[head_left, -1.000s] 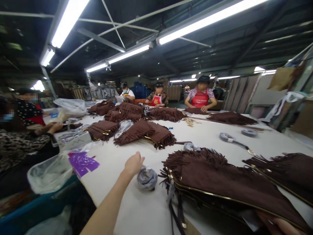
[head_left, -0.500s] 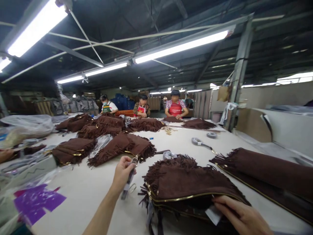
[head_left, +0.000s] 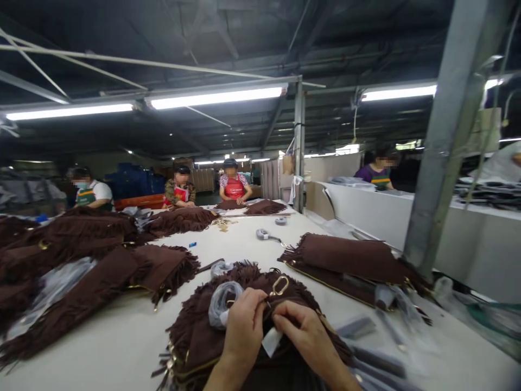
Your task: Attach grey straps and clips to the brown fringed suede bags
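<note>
The left grip (head_left: 242, 328) pinches close at the lower end of a gold clip (head_left: 279, 294), while the right grip (head_left: 308, 332) has thumb and finger closed at the top of a white tag (head_left: 271, 342). A plastic-wrapped coil (head_left: 215, 305) sits beside the left grip. Beneath both, lower centre, a fringed brown bag (head_left: 195, 328) rests on the white surface (head_left: 106, 347); another bag (head_left: 345, 254) lies right of centre.
</note>
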{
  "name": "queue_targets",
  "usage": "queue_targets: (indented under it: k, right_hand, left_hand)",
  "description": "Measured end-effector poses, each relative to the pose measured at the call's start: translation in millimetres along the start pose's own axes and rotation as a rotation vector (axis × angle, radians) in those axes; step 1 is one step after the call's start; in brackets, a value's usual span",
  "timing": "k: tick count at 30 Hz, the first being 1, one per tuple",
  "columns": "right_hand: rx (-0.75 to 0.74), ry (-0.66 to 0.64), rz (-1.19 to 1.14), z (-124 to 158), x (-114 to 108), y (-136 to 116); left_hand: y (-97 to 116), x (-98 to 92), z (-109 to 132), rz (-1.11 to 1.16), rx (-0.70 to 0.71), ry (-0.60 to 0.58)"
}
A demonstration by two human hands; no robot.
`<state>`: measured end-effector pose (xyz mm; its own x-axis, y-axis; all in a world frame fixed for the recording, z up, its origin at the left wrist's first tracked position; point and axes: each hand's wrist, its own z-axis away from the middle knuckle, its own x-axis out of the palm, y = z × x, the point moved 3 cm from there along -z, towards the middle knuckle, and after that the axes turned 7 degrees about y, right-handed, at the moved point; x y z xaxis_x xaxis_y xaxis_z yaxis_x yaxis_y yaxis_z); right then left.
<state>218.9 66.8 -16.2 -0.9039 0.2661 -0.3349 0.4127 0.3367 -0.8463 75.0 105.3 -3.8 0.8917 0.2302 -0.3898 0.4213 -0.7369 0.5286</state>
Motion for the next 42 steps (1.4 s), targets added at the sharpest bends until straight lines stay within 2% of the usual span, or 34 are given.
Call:
queue_targets:
  k: [6,16,20,23,26,30,32,34,37,42]
  right_hand:
    - [0.045,0.004,-0.011,-1,-1,4]
    - [0.012,0.044,-0.027,0,1,7]
    - [0.028,0.061,-0.047,2,4,9]
    - [0.022,0.074,-0.032,3,4,8]
    - [0.018,0.135,-0.044,8,2,11]
    - [0.041,0.260,-0.233,16,-7,20]
    - [0.059,0.286,-0.385,19,-11,22]
    - [0.090,0.273,-0.527,19,-13,23]
    - [0.175,0.211,-0.680,17,-13,22]
    - [0.313,0.235,-0.659,16,-13,29]
  left_hand:
    - [-6,-5.9,4,-0.021,0.004,0.027]
    - [6,-10.2,8,-0.003,0.045,-0.128]
    - [13,-7.7,0,0.066,-0.154,-0.164]
    - [12,0.0,-7,0.009,-0.319,-0.122]
    - [5,10.0,-11,0.045,-0.386,-0.067]
    - [-5,17.5,-14,0.278,-0.482,-0.022]
    - [-3,16.4,-15,0.304,-0.455,0.006]
    - [3,14.5,-16,0.290,-0.366,0.012]
    - [12,16.1,-14,0.348,-0.282,-0.062]
    - [8,26.1,-5,0.420,-0.327,-0.258]
